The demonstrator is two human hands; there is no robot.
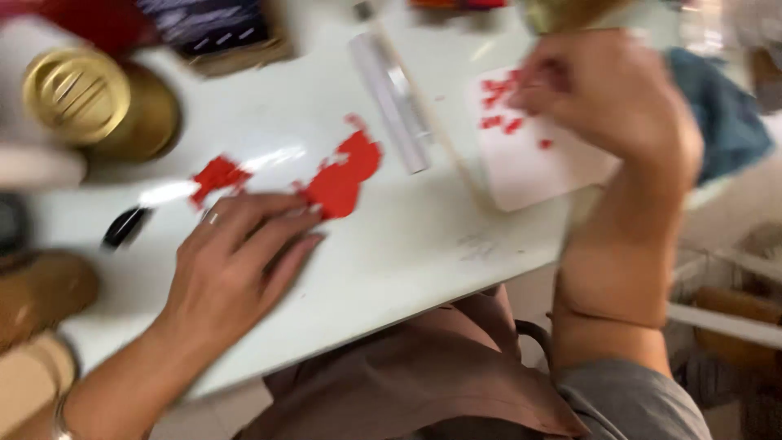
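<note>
White table [391, 244], left hand [228, 269] touching red paper piece [342, 175], long axis diagonal.

Left hand [232, 265] at seven o'clock, palm down, fingers [277, 224] stretched flat and close together, pointing toward two o'clock; ring on one finger, bracelet at the wrist near the lower-left corner. Left forearm running in from eight o'clock. Right hand [615, 102] at one o'clock, loosely curled, fingertips [521, 98] bunched and aimed toward nine o'clock, blurred. Right forearm rising steeply from five o'clock, grey sleeve at the elbow.
</note>
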